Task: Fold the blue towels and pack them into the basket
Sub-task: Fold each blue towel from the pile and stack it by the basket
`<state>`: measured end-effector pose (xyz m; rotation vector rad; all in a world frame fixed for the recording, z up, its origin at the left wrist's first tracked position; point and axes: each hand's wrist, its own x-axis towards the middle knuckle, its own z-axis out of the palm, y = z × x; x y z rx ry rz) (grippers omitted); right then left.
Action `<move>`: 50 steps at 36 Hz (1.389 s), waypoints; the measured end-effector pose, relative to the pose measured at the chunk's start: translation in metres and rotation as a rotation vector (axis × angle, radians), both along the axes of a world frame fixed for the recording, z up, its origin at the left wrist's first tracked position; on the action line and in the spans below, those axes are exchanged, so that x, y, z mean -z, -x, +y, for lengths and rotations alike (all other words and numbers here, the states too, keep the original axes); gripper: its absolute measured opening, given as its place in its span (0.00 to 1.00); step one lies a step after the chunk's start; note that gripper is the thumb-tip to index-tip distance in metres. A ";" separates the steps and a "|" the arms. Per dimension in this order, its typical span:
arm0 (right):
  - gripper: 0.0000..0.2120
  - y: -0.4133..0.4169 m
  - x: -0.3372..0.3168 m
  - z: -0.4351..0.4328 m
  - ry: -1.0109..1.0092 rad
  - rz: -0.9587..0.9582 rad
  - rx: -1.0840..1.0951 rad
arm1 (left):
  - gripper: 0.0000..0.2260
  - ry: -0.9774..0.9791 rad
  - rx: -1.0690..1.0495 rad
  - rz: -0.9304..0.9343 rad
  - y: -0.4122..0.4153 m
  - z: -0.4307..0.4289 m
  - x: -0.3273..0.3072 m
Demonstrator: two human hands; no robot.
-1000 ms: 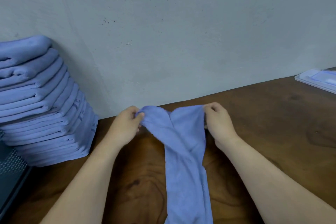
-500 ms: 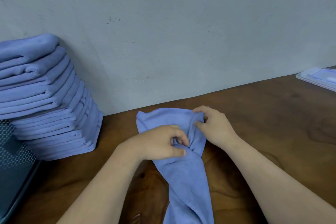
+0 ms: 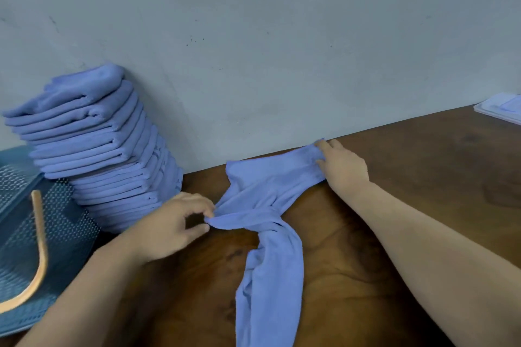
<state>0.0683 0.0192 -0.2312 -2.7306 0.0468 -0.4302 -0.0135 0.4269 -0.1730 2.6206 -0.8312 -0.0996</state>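
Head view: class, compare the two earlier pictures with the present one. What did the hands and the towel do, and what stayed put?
The left hand left its far corner, crossed to the middle of the towel, pinched a fold and drew it left. The right hand, holding its corner, slid right along the wall, stretching it wider. The stack of folded towels and the basket stayed in place.

No text, label, brand, number or sign can be read on anything here.
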 end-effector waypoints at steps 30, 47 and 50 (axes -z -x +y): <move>0.16 0.106 -0.005 0.001 0.242 -0.115 -0.236 | 0.06 0.036 -0.160 0.249 0.068 0.010 -0.015; 0.08 0.135 -0.026 0.025 0.262 -0.073 -0.417 | 0.05 0.213 -0.021 0.161 0.077 -0.061 -0.017; 0.08 0.147 -0.021 -0.002 0.279 -0.081 -0.314 | 0.07 0.188 -0.044 0.133 0.087 -0.017 -0.011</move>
